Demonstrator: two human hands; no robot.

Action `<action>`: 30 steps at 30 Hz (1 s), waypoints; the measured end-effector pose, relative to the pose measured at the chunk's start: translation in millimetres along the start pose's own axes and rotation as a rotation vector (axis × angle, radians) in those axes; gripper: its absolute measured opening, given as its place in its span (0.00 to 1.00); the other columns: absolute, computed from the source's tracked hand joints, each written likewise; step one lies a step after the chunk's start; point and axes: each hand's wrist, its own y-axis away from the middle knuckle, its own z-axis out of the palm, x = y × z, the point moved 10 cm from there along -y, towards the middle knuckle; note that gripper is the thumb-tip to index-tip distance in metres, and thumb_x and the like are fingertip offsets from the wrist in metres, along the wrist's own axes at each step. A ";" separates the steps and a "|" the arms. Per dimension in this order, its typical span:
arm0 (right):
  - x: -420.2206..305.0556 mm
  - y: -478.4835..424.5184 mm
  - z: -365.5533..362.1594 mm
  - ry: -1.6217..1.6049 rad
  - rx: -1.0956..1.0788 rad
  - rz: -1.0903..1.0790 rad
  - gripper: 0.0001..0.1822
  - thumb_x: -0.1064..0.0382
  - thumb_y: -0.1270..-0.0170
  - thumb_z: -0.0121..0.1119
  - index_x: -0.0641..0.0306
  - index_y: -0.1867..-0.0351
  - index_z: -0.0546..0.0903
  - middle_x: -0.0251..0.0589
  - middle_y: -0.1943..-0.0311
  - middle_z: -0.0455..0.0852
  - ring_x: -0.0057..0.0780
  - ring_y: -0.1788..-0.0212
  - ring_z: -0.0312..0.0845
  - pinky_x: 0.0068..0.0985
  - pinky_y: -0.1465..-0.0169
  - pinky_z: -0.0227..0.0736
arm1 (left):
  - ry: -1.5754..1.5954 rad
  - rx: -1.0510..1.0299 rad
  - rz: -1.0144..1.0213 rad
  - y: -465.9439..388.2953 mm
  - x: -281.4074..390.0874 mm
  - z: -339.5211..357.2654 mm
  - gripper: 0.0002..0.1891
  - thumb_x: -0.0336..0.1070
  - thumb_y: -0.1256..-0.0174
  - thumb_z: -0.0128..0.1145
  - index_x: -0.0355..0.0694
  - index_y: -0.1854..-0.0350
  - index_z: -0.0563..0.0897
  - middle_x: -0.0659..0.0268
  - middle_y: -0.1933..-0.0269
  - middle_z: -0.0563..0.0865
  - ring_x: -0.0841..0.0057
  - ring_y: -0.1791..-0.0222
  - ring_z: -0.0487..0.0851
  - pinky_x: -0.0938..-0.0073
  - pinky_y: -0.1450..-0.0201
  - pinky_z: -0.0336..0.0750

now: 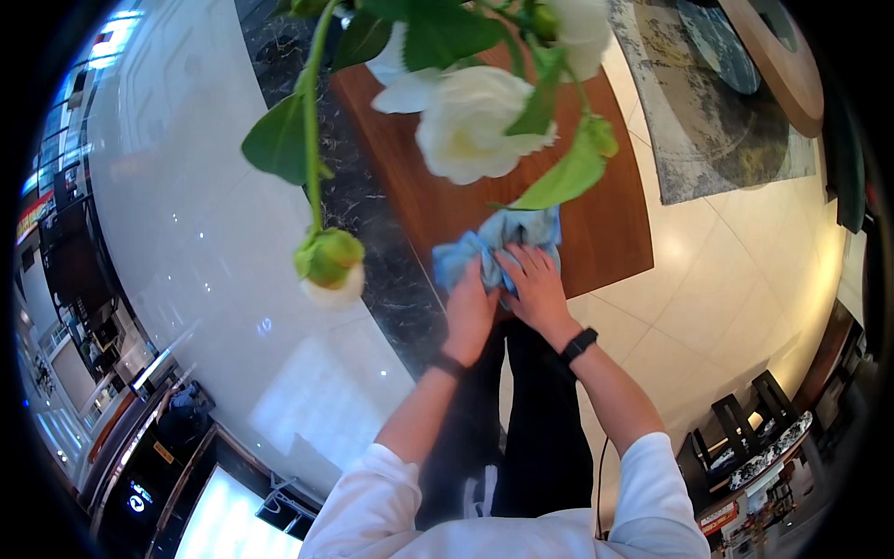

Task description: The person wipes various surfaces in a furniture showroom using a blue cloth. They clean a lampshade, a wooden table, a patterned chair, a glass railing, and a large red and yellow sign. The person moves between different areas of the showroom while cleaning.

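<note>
A crumpled light-blue cloth [527, 227] lies on the near end of a brown wooden table [607, 237]. My left hand [472, 307] grips its left part, the thumb side against the folds. With bent fingers, my right hand [538, 286] holds the cloth from the right, close beside the left one. Both wrists wear dark bands. White flowers [475, 126] with green leaves hang over the table between the camera and the wood, covering much of its far part.
A drooping green bud [328, 262] hangs at the left. Dark marble [391, 265] borders pale floor tiles. On the right are a patterned rug [726, 133], a rounded wooden furniture edge [782, 70] and black chairs [733, 426] by a table. At lower left, a person [183, 412] is near a counter.
</note>
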 end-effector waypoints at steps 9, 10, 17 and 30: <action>-23.5 -126.2 -4.5 0.013 0.033 -0.075 0.33 0.67 0.51 0.67 0.57 0.39 0.74 0.42 0.39 0.76 0.40 0.34 0.68 0.40 0.32 0.60 | 0.040 0.297 0.320 -80.3 41.6 -109.2 0.23 0.30 0.43 0.64 0.37 0.47 0.70 0.44 0.62 0.84 0.44 0.56 0.81 0.49 0.56 0.75; -21.9 -130.6 -6.1 0.021 0.051 -0.078 0.33 0.67 0.51 0.67 0.57 0.39 0.74 0.42 0.39 0.76 0.40 0.34 0.68 0.41 0.31 0.60 | 0.074 0.272 0.317 -83.8 43.7 -110.5 0.22 0.31 0.43 0.64 0.37 0.47 0.70 0.45 0.62 0.84 0.44 0.56 0.81 0.49 0.56 0.75; -22.4 -117.4 -1.3 0.089 0.062 -0.050 0.33 0.66 0.51 0.67 0.55 0.39 0.74 0.41 0.39 0.76 0.40 0.33 0.66 0.43 0.30 0.58 | -0.211 0.248 0.161 -74.5 34.6 -93.9 0.24 0.36 0.42 0.65 0.37 0.46 0.69 0.46 0.66 0.85 0.46 0.62 0.84 0.49 0.61 0.78; 44.4 43.0 -20.9 -0.007 -0.196 -0.153 0.33 0.64 0.50 0.68 0.55 0.38 0.74 0.40 0.36 0.74 0.38 0.31 0.64 0.44 0.28 0.54 | -0.238 0.023 -0.096 27.0 44.2 66.0 0.24 0.36 0.40 0.60 0.39 0.43 0.66 0.45 0.68 0.86 0.45 0.65 0.85 0.48 0.64 0.79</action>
